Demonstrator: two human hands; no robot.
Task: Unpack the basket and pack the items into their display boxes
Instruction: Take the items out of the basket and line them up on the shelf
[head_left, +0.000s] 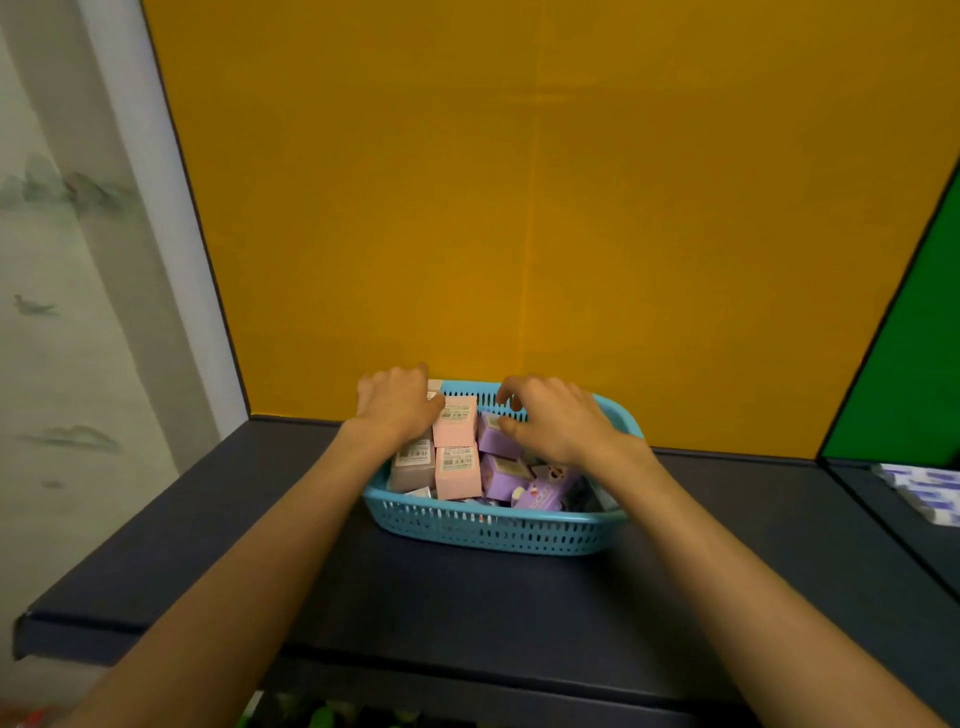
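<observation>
A blue plastic basket (493, 530) stands on the dark shelf, packed with small pink boxes (456, 470), purple boxes (501, 475) and a grey box (413, 467). My left hand (397, 402) reaches over the basket's back left corner, its fingers and thumb curled round a pale box (434, 387) that is mostly hidden under the hand. My right hand (556, 421) hovers over the back right of the basket with fingers arched apart. Its thumb touches the top of a purple box (493, 439), and nothing sits between thumb and fingers.
The dark shelf (208, 545) has a front edge near me and an orange back panel (519, 208) right behind the basket. A green panel (914, 364) borders the right side, where white and blue packets (924, 491) lie on an adjoining shelf.
</observation>
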